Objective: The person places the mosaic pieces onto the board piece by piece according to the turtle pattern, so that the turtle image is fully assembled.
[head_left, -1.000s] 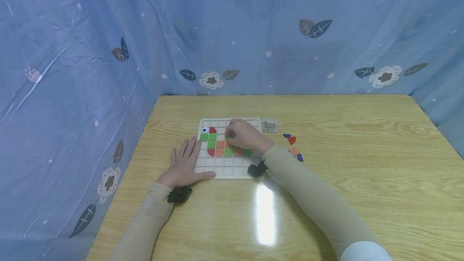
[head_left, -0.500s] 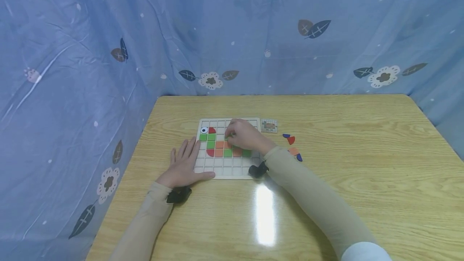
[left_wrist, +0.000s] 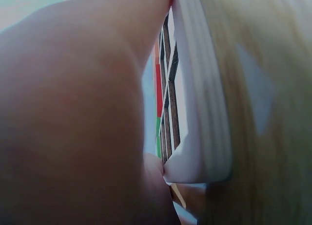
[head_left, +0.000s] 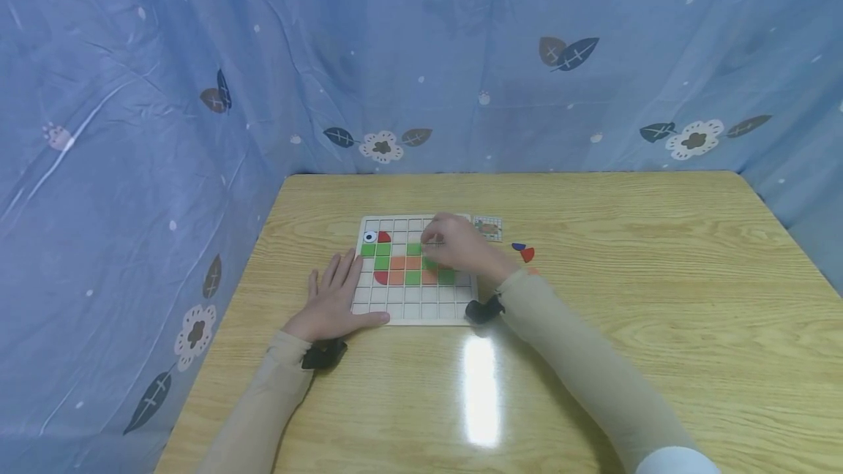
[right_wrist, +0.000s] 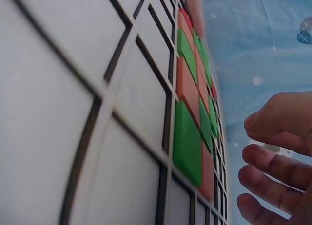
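Note:
A white grid board (head_left: 448, 311) lies on the table, with green, orange and red tiles set in its cells and a round eye piece (head_left: 370, 237) at its upper left. My left hand (head_left: 329, 307) is spread out, its fingertips and thumb resting along the board's left side and front edge. Over the right part of the board is my right hand (head_left: 462, 246), whose loosely bent fingers hold nothing in the right wrist view. Left of those fingers sits a green tile (head_left: 413, 249) in a cell. The right hand hides some cells behind it.
Right of the board lie a small picture card (head_left: 489, 228), a blue piece (head_left: 518, 246), a red quarter-round piece (head_left: 527, 254) and an orange piece (head_left: 533, 271), partly covered by the right sleeve. A blue patterned curtain (head_left: 487, 57) hangs behind the table.
My right hand has let go of the green tile, which stays in its cell, and has moved to the right. The left hand stays in place.

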Action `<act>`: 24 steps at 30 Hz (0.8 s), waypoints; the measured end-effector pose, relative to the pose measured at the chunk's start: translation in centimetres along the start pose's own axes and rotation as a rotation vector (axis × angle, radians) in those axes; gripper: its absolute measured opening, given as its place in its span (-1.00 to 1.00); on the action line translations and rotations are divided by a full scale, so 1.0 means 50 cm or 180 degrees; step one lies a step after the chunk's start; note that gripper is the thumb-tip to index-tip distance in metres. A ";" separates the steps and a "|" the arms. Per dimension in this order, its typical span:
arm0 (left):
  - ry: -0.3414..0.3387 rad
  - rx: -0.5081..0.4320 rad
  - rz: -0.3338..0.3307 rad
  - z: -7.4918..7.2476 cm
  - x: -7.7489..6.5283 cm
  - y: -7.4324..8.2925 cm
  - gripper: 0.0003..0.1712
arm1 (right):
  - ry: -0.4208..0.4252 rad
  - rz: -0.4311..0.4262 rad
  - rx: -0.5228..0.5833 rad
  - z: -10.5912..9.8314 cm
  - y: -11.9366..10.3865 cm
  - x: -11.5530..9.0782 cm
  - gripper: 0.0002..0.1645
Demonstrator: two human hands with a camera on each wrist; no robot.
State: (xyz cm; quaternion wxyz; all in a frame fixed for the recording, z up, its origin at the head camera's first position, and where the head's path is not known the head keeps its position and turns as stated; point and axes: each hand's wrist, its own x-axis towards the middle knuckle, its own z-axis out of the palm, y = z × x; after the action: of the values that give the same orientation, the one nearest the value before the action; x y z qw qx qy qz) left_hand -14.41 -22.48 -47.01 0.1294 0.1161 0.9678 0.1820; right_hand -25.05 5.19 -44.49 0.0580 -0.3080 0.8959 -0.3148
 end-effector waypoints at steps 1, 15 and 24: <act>-0.0005 -0.0001 0.0000 0.000 0.000 0.000 0.46 | 0.0020 0.0036 0.0036 -0.004 0.003 -0.005 -0.76; 0.0003 -0.0056 0.0016 -0.001 -0.001 -0.001 0.47 | 0.0187 0.0206 -0.0055 -0.064 0.021 -0.093 -0.62; -0.0015 -0.0054 -0.0001 -0.002 0.000 -0.002 0.47 | 0.0345 0.0051 -0.0169 -0.086 0.042 -0.150 -0.65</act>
State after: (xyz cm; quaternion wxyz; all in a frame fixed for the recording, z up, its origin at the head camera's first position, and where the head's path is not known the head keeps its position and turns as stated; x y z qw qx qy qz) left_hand -14.46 -22.59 -46.94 0.1327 0.1153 0.9659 0.1899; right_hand -21.40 13.15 -43.00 0.0037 -0.2847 0.9082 -0.3067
